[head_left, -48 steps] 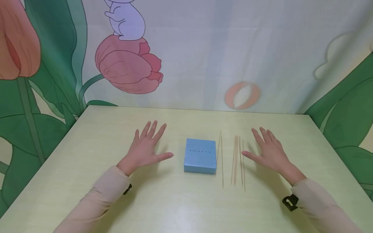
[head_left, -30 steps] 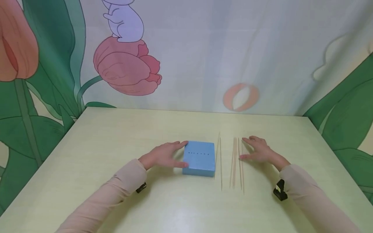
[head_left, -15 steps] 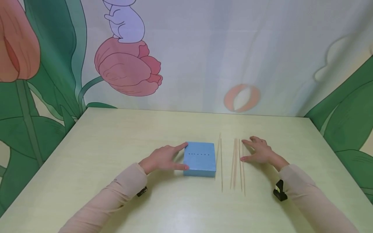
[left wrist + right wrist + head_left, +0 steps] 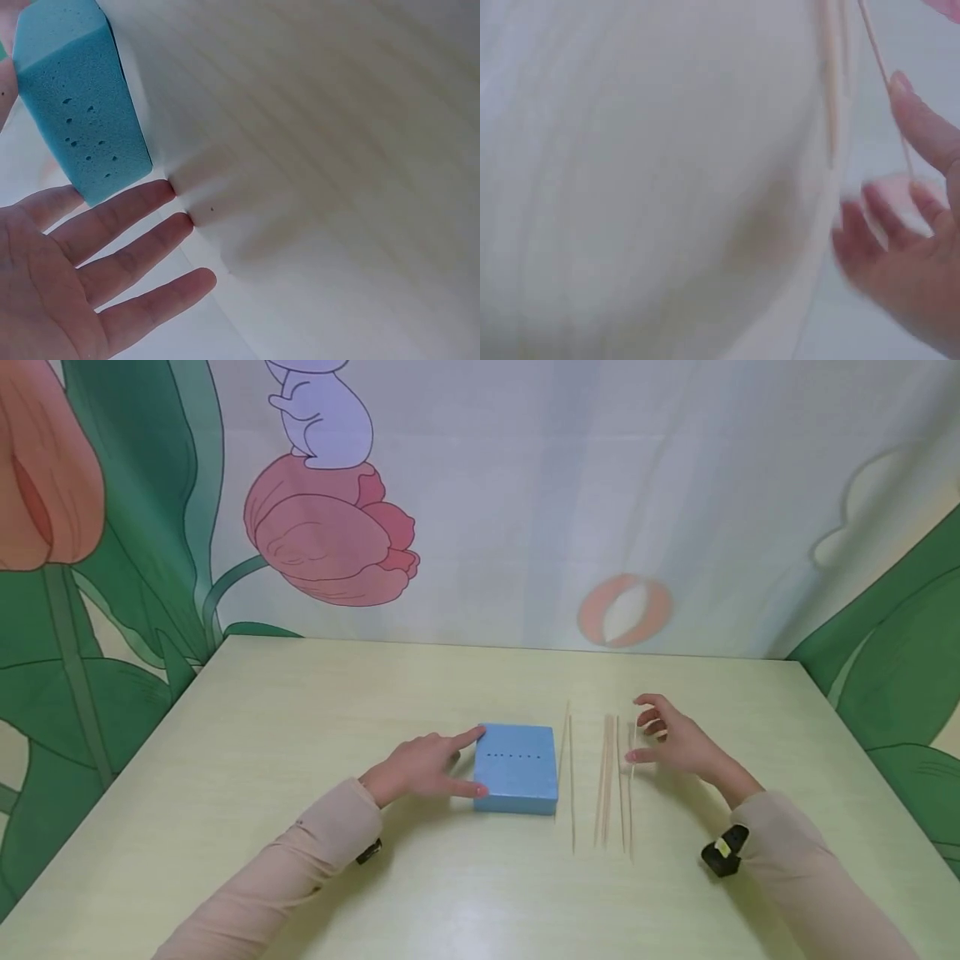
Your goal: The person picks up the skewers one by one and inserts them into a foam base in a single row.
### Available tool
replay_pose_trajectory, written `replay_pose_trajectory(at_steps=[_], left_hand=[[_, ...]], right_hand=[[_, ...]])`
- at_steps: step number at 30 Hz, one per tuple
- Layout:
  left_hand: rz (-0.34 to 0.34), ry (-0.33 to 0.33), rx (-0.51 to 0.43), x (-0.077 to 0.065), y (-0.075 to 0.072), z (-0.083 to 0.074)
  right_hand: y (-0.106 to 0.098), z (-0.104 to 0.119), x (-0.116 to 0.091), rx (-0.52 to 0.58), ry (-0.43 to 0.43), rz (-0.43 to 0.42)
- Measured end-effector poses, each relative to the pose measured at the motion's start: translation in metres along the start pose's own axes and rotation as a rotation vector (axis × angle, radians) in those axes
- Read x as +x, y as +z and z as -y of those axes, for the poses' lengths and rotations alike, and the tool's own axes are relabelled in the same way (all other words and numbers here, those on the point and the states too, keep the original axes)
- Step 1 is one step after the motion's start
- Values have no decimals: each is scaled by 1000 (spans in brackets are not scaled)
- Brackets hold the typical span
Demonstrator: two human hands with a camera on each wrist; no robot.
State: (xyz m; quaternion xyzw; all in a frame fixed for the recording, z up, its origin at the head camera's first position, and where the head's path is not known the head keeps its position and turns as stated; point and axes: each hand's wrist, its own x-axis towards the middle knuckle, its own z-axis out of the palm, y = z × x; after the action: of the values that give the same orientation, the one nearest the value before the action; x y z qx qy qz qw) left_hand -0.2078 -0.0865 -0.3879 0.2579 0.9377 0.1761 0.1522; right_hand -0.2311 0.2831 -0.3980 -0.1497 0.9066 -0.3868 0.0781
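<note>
A square blue foam block (image 4: pixel 515 783) lies mid-table, with a row of small dark holes across its top. My left hand (image 4: pixel 420 766) holds the block by its left side, index finger at the far corner and thumb at the near one. In the left wrist view the porous side of the block (image 4: pixel 86 120) shows, and the other fingers (image 4: pixel 139 259) stretch out beside it. My right hand (image 4: pixel 684 745) pinches a thin wooden stick (image 4: pixel 877 49) between thumb and fingers, its far end raised off the table.
Several more thin sticks (image 4: pixel 603 785) lie lengthwise right of the block. Two others (image 4: pixel 572 793) lie close along its right side. A printed curtain (image 4: pixel 480 527) hangs behind the table's back edge (image 4: pixel 420 643).
Both hands came in from beside the things. My left hand closed on the block's left side; my right hand reached the rightmost stick and now lifts it slightly.
</note>
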Motion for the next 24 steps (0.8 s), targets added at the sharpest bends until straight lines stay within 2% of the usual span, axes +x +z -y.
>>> replay_pose_trajectory(at_steps=[4, 7, 15, 24], left_hand=[[2, -5, -2, -1, 0, -1], [4, -9, 1, -1, -1, -1], [6, -10, -3, -1, 0, -1], [-12, 9, 3, -2, 0, 0]], right_hand=[[-5, 8, -6, 289, -23, -5], [-7, 15, -11, 400, -67, -34], [-9, 43, -17, 395, -244, -161], [-4, 88, -16, 456, -347, -310]])
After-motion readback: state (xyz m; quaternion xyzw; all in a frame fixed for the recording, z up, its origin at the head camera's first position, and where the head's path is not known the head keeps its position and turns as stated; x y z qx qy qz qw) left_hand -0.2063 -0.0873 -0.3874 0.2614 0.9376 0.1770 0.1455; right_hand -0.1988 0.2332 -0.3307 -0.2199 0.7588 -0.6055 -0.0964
